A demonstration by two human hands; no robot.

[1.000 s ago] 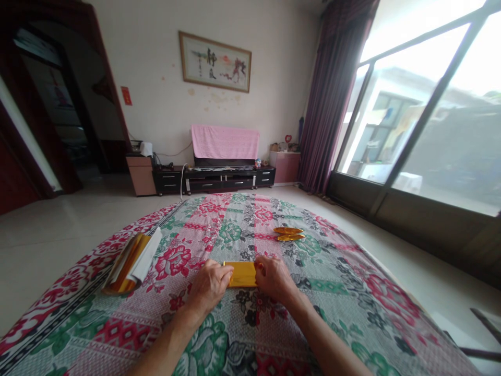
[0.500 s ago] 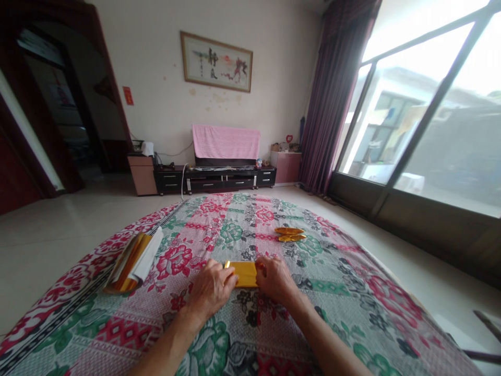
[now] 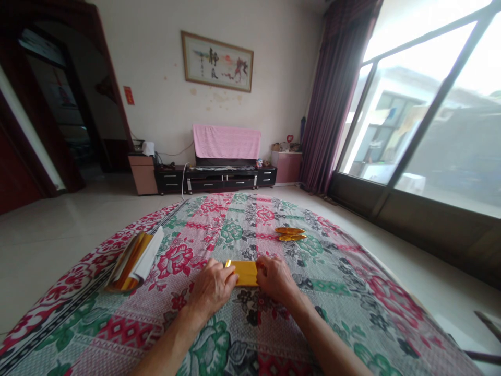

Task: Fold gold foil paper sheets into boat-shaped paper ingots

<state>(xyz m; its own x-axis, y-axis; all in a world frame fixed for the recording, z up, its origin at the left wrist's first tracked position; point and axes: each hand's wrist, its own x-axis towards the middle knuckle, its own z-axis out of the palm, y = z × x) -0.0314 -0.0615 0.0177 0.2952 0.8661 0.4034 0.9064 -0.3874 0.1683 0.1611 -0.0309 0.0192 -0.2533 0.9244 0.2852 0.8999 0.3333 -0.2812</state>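
Observation:
A flat rectangle of gold foil paper [image 3: 246,273] lies on the flowered cloth between my two hands. My left hand [image 3: 214,284] pinches its left end, where a small bright edge stands up by the fingertips. At the right end, the curled fingers of my right hand [image 3: 276,278] grip the paper. Two folded gold pieces [image 3: 290,234], narrow and pointed at the ends, rest side by side beyond my right hand. To the left is a curled stack of gold and white sheets [image 3: 135,261].
The patterned cloth [image 3: 230,232] covers a large rounded table. Past its far edge stand a low black cabinet [image 3: 219,181] and a screen under a pink cloth [image 3: 227,141]. A purple curtain [image 3: 329,104] and windows are at the right.

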